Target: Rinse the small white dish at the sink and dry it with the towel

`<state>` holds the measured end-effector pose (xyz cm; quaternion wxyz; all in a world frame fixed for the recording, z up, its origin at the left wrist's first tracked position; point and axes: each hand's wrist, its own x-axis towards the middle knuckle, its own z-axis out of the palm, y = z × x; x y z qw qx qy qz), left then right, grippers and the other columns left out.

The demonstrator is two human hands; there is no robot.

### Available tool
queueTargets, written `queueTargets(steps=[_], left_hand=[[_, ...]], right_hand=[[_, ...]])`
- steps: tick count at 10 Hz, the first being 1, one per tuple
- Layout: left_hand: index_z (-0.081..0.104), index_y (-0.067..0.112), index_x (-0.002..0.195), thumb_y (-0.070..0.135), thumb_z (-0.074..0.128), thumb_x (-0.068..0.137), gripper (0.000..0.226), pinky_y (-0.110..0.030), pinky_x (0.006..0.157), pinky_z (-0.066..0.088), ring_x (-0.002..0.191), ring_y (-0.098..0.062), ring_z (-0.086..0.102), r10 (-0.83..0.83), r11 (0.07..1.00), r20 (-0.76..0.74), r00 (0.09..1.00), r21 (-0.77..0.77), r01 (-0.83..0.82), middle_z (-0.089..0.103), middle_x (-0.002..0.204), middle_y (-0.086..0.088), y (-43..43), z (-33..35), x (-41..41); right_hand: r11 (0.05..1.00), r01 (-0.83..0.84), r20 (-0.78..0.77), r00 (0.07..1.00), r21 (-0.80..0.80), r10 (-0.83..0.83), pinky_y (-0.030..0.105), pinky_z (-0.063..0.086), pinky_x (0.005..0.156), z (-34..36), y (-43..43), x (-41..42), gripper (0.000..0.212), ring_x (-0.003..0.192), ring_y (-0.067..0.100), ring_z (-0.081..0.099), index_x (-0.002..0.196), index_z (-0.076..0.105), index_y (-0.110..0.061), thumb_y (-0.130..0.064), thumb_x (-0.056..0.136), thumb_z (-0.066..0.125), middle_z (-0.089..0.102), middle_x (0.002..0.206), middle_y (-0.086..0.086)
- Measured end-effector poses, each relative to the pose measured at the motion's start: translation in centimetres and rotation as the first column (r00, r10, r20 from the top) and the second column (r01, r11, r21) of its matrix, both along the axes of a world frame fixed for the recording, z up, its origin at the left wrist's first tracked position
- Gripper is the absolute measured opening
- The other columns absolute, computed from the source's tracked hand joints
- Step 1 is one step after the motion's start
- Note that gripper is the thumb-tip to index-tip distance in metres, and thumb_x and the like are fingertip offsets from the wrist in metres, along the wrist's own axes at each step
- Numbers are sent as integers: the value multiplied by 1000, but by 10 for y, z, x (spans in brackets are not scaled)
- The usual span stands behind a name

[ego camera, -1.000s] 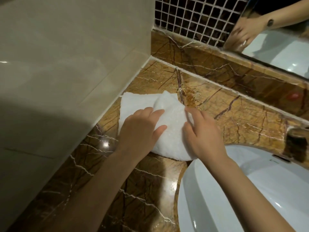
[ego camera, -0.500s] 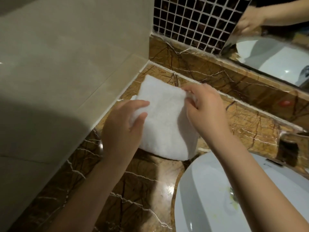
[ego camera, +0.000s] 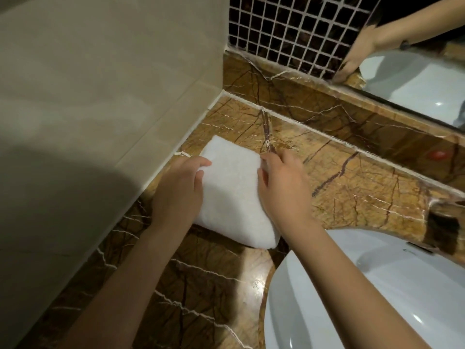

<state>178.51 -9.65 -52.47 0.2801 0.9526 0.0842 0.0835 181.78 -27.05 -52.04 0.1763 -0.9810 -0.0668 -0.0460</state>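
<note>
Both hands hold the folded white towel (ego camera: 232, 197) by its sides. The left hand (ego camera: 178, 190) curls over the left edge with its fingertips on the upper face. The right hand (ego camera: 284, 187) has its fingers bent in against the right edge. Whether either thumb is tucked under the cloth cannot be told from this angle.

The towel lies flat on the brown marble counter (ego camera: 352, 187), in the middle of the frame. It is just beside the beige tiled wall (ego camera: 100, 84) on the left and near the rim of the white sink (ego camera: 377, 298) at lower right.

The small white dish does not show anywhere. The thick fold may have it wrapped inside, but nothing in the view confirms that, and the visible part of the basin holds no dish.

A mirror (ego camera: 422, 81) in the upper right reflects a forearm and the basin. Dark mosaic tile (ego camera: 289, 28) fills the top centre.

Judging from the layout, rinsing looks finished or set aside, and the step in hand is the drying, or the laying down of the towel after it.

If the dish is inside, the next move calls for pressing and turning the cloth round it with a firm hold, since a wet glazed dish could slip out onto hard marble. If not, the towel only needs squaring off and releasing.
</note>
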Motion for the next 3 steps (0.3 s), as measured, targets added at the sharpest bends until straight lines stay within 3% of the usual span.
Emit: queueTargets(steps=[2, 3], left_hand=[[59, 19, 116, 19, 36, 95, 31, -34, 86, 43, 105, -23, 56, -82, 993, -19, 996, 88, 84, 62, 117, -6, 2, 5, -1], [56, 16, 121, 30, 38, 96, 34, -32, 89, 38, 109, -24, 53, -160, 972, -126, 979, 152, 179, 60, 122, -8, 5, 14, 4]], right_hand=[[999, -2, -2, 1000, -33, 2, 42, 45, 82, 0, -1, 1, 29, 99, 26, 48, 119, 55, -14, -24, 95, 43, 54, 108, 8], [995, -82, -32, 996, -65, 80, 40, 47, 80, 6, -7, 5, 30, 94, 26, 52, 119, 54, -14, -27, 95, 42, 54, 106, 8]])
